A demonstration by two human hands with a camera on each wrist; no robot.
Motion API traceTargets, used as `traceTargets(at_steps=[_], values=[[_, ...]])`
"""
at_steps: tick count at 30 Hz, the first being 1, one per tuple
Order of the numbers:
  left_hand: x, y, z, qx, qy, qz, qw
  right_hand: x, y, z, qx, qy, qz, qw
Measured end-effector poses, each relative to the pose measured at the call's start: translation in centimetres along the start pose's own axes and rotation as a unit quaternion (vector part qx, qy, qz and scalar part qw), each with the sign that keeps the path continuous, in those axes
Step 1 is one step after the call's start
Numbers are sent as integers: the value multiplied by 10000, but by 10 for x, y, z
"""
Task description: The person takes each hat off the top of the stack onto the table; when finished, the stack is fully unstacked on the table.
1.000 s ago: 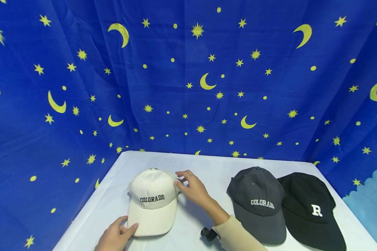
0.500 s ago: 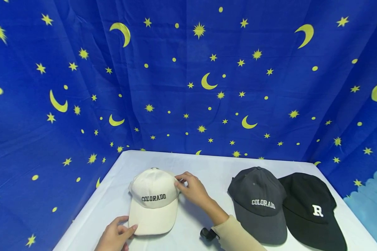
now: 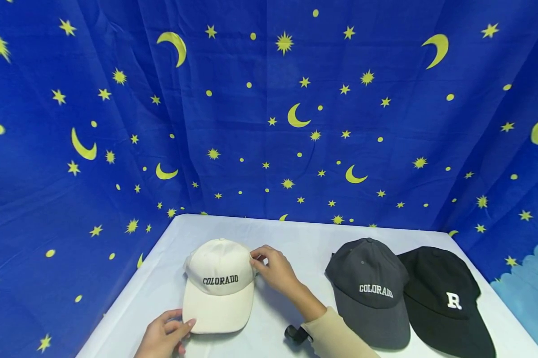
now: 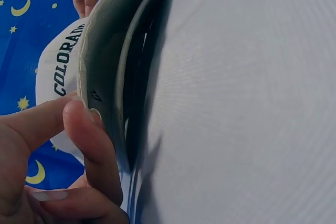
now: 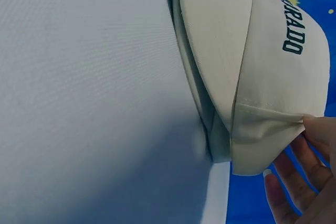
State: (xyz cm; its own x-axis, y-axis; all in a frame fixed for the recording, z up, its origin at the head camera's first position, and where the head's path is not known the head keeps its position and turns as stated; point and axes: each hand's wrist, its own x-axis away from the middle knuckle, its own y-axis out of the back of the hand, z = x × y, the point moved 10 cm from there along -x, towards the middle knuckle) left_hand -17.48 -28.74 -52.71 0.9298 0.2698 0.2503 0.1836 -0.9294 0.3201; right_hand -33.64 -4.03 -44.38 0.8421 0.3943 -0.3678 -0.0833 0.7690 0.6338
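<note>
An off-white baseball cap [image 3: 221, 281] lettered COLORADO is at the left of the table in the head view, its brim toward me. My left hand [image 3: 165, 334] pinches the left front corner of its brim; in the left wrist view fingers [image 4: 92, 148] show at the brim's edge. My right hand [image 3: 276, 268] pinches the right side of the crown, creasing the fabric in the right wrist view. Beneath the raised brim a second brim [image 4: 127, 72] shows in the left wrist view, close to the table; the rest of that lower cap is hidden.
At the right of the white table [image 3: 291, 238] lie a dark grey COLORADO cap [image 3: 367, 293] and a black cap [image 3: 443, 298] with a white R, the grey one overlapping the black. Blue star-and-moon cloth [image 3: 269, 74] hangs behind and at the sides.
My right fingers have closed on the side of the off-white cap. The cap has risen slightly at its front, and my left hand has kept its place at the brim.
</note>
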Motion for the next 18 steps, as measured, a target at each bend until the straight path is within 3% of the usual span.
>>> traceTargets(at_steps=[9,18], values=[[1,0,-2,175,143,33,9997,-1,7,10,-353,155,-83,9992],[1,-1,-3,267,106,125,9995,-3,15,16,-335,353,-255,9985]])
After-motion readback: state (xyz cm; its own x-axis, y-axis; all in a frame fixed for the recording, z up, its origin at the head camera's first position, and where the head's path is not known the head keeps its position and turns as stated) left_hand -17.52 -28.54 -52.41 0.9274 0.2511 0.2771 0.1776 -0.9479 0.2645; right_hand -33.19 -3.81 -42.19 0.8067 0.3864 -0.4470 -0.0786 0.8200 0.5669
